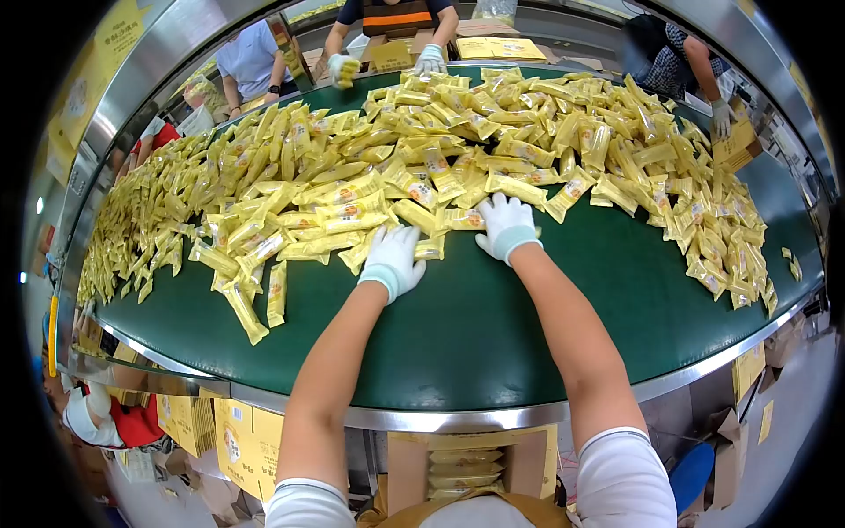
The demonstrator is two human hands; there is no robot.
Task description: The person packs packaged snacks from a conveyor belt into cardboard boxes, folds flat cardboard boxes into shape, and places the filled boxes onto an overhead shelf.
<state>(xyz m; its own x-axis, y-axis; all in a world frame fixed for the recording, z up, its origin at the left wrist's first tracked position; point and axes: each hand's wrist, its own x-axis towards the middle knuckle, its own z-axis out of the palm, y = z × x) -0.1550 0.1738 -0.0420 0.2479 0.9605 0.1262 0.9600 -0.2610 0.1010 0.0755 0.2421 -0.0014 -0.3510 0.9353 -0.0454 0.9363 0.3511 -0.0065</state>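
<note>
Both my hands wear white gloves and reach to the near edge of a big heap of yellow wrapped snack packets (352, 209) on a green conveyor belt (458, 326). My left hand (393, 262) lies on the belt with its fingers stretched out against the packets. Just right of its fingers is a short packet end (429, 249). My right hand (509, 229) has its fingers spread, thumb apart, touching the heap's edge. Between the two hands lies one packet (462, 219) with a printed label. Neither hand is wrapped round a packet; the undersides of the fingers are hidden.
Below the belt's metal rim (493, 417), an open carton (407, 471) holds stacked packets. Folded yellow cartons (246, 440) stand at lower left, and a blue stool (693, 473) at lower right. Across the belt, several people work, including one with gloved hands (430, 60).
</note>
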